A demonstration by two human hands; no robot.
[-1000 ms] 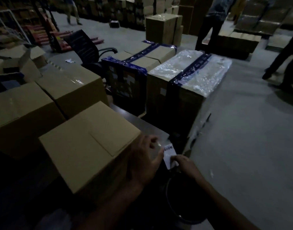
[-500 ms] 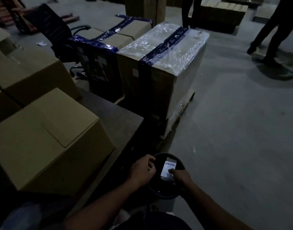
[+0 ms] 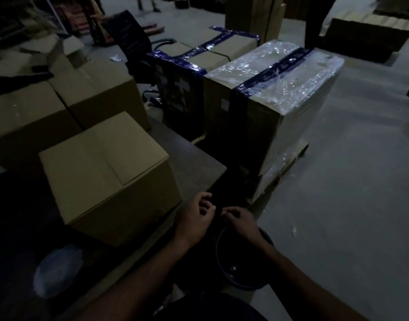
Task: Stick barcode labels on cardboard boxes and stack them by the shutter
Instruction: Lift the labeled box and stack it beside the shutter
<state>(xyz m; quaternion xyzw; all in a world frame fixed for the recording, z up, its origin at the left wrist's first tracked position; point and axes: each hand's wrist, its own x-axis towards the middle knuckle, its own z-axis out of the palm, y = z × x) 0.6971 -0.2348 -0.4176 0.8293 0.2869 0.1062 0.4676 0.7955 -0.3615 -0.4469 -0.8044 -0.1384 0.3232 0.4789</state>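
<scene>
Both hands curled, left hand (image 3: 195,217) and right hand (image 3: 241,220) close together above bin (image 3: 224,246); whether they pinch a label cannot be told | nearest cardboard box (image 3: 106,172) just left, on table (image 3: 198,165) | advice: press label flat on box side; smooth outward

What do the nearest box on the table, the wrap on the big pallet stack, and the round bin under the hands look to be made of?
Nearest box: plain brown cardboard, matte, with folded top flaps meeting at a seam. Pallet wrap: clear plastic stretch film, glossy, wrinkled, glinting, crossed by dark blue tape. Round bin: probably dark plastic with a smooth, slightly shiny rim; too dim to be sure.
</scene>
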